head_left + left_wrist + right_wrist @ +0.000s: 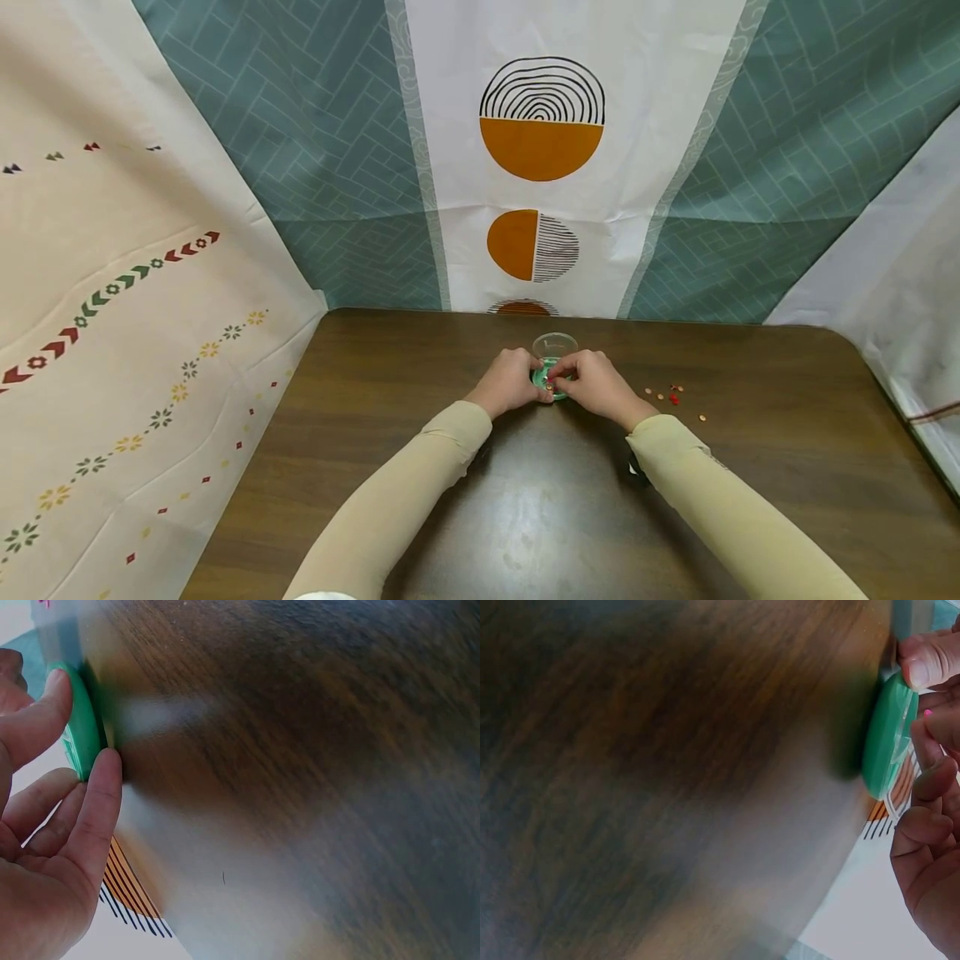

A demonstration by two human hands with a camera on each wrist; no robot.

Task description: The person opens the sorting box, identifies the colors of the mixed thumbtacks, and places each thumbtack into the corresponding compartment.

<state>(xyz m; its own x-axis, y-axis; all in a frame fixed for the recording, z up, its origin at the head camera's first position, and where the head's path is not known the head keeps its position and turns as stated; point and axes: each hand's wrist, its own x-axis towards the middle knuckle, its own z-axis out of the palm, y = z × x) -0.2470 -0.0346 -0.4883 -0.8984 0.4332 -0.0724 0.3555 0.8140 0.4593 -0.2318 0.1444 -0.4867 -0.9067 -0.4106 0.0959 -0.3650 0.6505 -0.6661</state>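
Note:
A round green case (539, 380) with a hinged clear lid (556, 337) raised at its far side sits on the table. My left hand (510, 380) grips the case by its rim, with thumb and fingers on it in the left wrist view, where the green case (85, 724) shows edge-on. My right hand (597, 384) is over the case's right side, thumb and forefinger pinching a small pink piece (928, 713). Its exact kind is too small to tell. Small coloured bits lie inside the case, partly hidden by the fingers.
To the right of the hands, several small orange discs (702, 417) and red pieces (674, 399) lie scattered on the brown wooden table (420, 358). A patterned cloth (525, 192) hangs behind the far edge, and another cloth (150, 333) stands along the left.

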